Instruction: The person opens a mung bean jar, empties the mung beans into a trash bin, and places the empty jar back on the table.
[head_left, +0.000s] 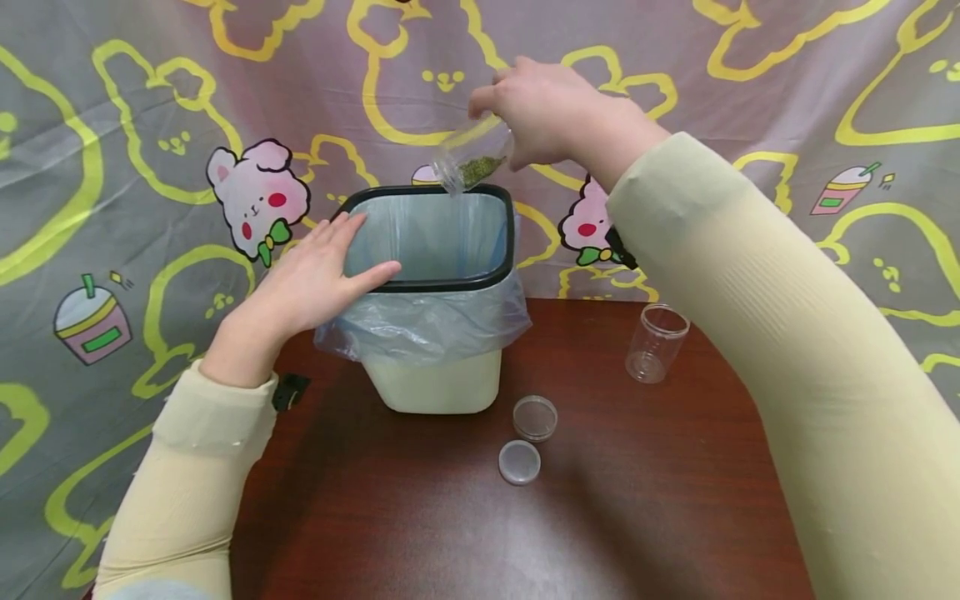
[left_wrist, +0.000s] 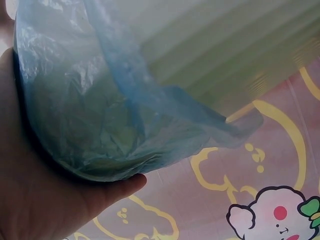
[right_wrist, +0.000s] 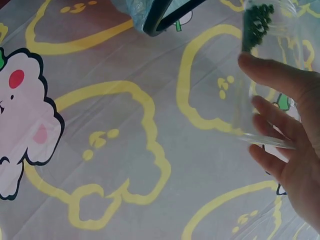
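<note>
My right hand (head_left: 543, 108) grips a clear plastic jar (head_left: 471, 150), tilted with its mouth down toward the trash bin. Small green bits (head_left: 480, 169) lie along the jar's lower side near the mouth; in the right wrist view the fingers curl round the jar (right_wrist: 240, 115). The cream trash bin (head_left: 442, 383) has a black rim (head_left: 450, 286) and a bluish plastic liner (head_left: 435, 325) folded over it. On the bin's left rim rests my left hand (head_left: 307, 279), fingers spread and thumb along the front edge. The left wrist view shows that hand (left_wrist: 55, 205) against the liner (left_wrist: 90, 110).
A second clear jar (head_left: 657, 346) stands uncapped on the brown table (head_left: 637, 500), right of the bin. In front of the bin lie a clear round lid (head_left: 535, 418) and a whitish disc (head_left: 519, 462). A patterned curtain (head_left: 172, 92) hangs behind and to the left.
</note>
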